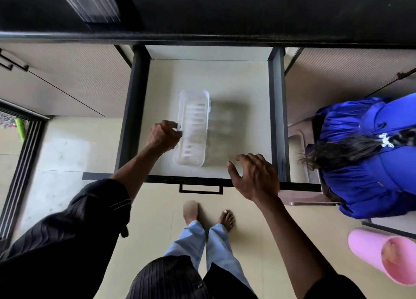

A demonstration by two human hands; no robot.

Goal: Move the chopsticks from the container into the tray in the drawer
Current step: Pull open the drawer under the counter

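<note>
Open drawer (276, 118), clear tray (193, 127) inside. Left hand (163, 136) pinching tray's left rim; right hand (254, 174) open, empty, near tray. Chopsticks unseen. Likely positioning tray; next, fetch chopsticks.

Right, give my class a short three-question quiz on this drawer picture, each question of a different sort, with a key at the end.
1. True or false: the clear tray lies inside the open drawer.
2. Which hand touches the tray? A) left hand B) right hand C) both
3. Fill in: the pink container lies on the floor to the person's ____ side.

Key
1. True; it lies on the drawer's pale floor.
2. A; its fingers close on the tray's left rim, while the right hand hovers open over the drawer's front edge.
3. Right.
</note>
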